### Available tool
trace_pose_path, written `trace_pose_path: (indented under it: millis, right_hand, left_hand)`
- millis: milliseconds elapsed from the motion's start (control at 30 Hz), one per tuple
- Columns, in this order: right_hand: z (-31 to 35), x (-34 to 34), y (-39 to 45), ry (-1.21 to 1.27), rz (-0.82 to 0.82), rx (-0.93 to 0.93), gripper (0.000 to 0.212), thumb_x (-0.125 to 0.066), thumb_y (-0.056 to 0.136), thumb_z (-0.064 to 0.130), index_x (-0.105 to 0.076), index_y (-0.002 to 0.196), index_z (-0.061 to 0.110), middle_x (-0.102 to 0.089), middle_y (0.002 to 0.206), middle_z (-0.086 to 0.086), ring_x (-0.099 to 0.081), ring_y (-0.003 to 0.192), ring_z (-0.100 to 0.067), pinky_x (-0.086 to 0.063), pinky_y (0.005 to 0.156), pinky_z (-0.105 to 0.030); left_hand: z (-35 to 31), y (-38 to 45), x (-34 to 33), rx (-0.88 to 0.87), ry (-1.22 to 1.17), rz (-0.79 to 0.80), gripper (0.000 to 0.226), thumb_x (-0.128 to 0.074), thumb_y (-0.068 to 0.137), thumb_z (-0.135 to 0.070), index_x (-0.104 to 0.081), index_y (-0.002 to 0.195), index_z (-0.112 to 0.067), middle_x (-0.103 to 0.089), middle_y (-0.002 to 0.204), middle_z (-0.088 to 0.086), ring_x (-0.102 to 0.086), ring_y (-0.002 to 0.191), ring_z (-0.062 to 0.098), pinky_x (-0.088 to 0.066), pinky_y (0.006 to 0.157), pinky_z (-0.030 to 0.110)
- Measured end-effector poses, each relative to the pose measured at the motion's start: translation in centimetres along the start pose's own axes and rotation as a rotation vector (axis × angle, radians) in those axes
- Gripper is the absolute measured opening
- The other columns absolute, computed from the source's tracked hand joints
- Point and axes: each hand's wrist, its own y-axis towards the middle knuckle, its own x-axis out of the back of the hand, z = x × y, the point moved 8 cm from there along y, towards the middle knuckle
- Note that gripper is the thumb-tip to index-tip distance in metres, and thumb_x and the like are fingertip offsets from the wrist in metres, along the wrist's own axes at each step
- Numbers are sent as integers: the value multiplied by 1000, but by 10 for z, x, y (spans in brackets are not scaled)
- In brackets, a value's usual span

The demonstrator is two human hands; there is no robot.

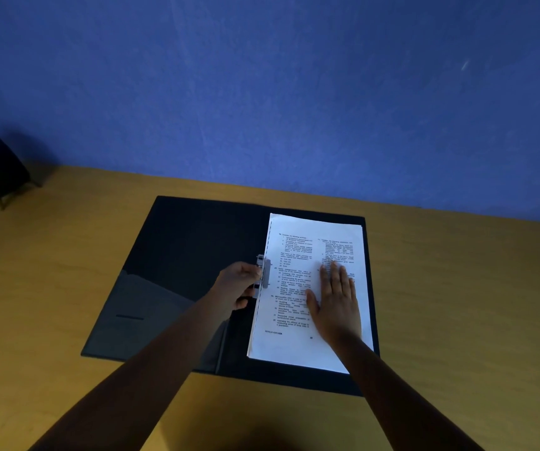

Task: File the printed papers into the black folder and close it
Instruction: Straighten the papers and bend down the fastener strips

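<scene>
We have the black folder (177, 255) lying open on the worktop (66, 262), and the printed papers (298, 288) sit as one stack on its right half, their left edge running along the spine. Our right hand (337, 304) lies flat on the top sheet, fingers (333, 275) straight and close together, thumb out to the left, pressing the stack down. Our left hand (237, 284) is at the clip (263, 271) on the spine, its fingers curled round the lever; how far the clamp has come down on the paper is too blurred to tell.

By our reading, the step in hand is clamping the stack. To do it well, we should keep the right palm firm so the sheets do not creep, check that the left edge sits fully under the clamp, and bring the lever over in one steady push. Only once it holds should we lift both hands and fold the left cover, with its pocket (144, 307), over the papers.
</scene>
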Motion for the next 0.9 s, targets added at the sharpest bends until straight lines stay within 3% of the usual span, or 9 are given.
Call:
trace_pose_path:
  millis: [67, 133, 267, 433, 600, 767, 900]
  right_hand:
    - [0, 1, 0, 6, -8, 1, 67, -18, 96, 52, 4, 149, 16, 4, 159, -9, 10, 146, -22, 8, 117, -33]
    - [1, 2, 0, 7, -14, 5, 67, -20, 96, 52, 2, 149, 16, 3, 159, -10, 9, 146, -22, 9, 117, -32]
    - [1, 2, 0, 2, -12, 3, 67, -20, 96, 51, 2, 149, 16, 3, 159, -10, 9, 146, -23, 9, 117, -32]
    - [2, 4, 0, 11, -13, 5, 67, -21, 97, 51, 1, 149, 15, 2, 159, -10, 8, 147, -23, 8, 118, -32]
    - [3, 5, -1, 4, -10, 9, 66, -20, 97, 50, 2, 149, 15, 2, 159, -9, 9, 147, -22, 8, 118, -33]
    - [2, 5, 0, 0, -12, 6, 67, -21, 97, 50, 0, 149, 15, 0, 159, -9, 6, 147, -23, 6, 119, -34]
    - [2, 5, 0, -10, -12, 5, 67, -21, 97, 50, 0, 149, 14, 0, 159, -10, 5, 147, -23, 5, 119, -34]
  left_hand:
    - [8, 4, -1, 11, 6, -31, 24, -66, 84, -31, -52, 102, -24, -58, 80, -1, -47, 58, 10, -37, 51, 23]
    - [15, 7, 2, 3, 110, -98, 40, -70, 78, -40, -46, 104, -22, -52, 77, -1, -44, 61, 10, -35, 50, 23]
    - [10, 17, 12, -110, 541, -156, 41, -68, 74, -53, -49, 69, -18, -52, 69, -2, -49, 63, 11, -36, 51, 25]
    - [13, 19, 20, 9, 896, -119, 62, -55, 67, -75, -53, 57, -14, -54, 56, -2, -53, 53, 12, -38, 50, 25]
    - [8, 20, 18, 64, 1064, -130, 60, -55, 68, -75, -57, 52, -18, -58, 46, -8, -57, 49, 5, -39, 53, 22]
    - [3, 18, 16, 104, 1191, -118, 55, -57, 70, -71, -57, 53, -19, -60, 49, -8, -58, 51, 5, -39, 54, 21]
    - [3, 20, 11, 103, 1224, -110, 53, -58, 72, -68, -60, 66, -16, -60, 54, -7, -62, 59, 9, -49, 70, 25]
